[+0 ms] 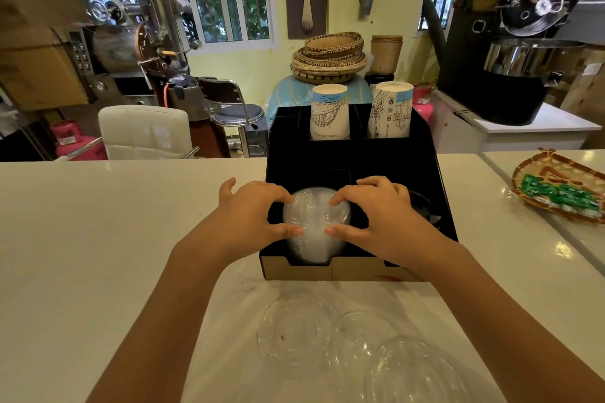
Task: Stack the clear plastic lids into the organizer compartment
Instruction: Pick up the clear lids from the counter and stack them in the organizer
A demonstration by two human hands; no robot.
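A stack of clear plastic lids (pixel 315 222) stands in the front left compartment of the black organizer (pixel 435 173). My left hand (pixel 252 213) grips the stack's left side, thumb at the front, fingers on top. My right hand (pixel 379 213) grips its right side the same way. Loose clear lids (pixel 298 327) lie on the counter in front of the organizer, with more (pixel 415 370) to their right.
Two stacks of paper cups (pixel 329 114) stand upside down in the organizer's back compartments. A dark lid (pixel 422 206) sits in the front right compartment. A woven tray with green packets (pixel 559 193) lies at the right on the white counter (pixel 98 222).
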